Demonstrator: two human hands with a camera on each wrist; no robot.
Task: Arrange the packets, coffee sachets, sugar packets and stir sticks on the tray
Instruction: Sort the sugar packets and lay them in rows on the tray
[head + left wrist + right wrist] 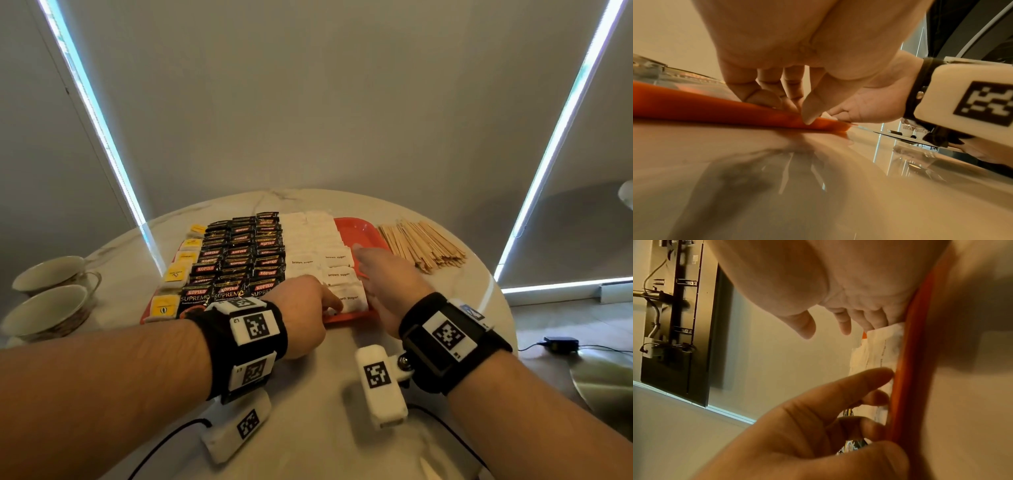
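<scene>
"KOPIKO" and "SUPREMO" were printed on the black coffee sachets [239,263]. "brown sugar" was printed on the white sugar packets [337,274]. Lettering on the yellow packets [174,274] could not be read.

Left hand [797,53] fills the top of the frame, fingers [740,87] curled down onto the near rim of the orange tray [694,105], thumb tip touching that rim. A sliver of white packet [826,115] peeks out just beside the thumb. Right hand [873,104] sits behind it, low at the tray's end, wrist strapped to a white marker block [966,97]. Glossy table [818,186] below, reflections smeared across it. Small cups [913,131] far back, blurred.
</scene>
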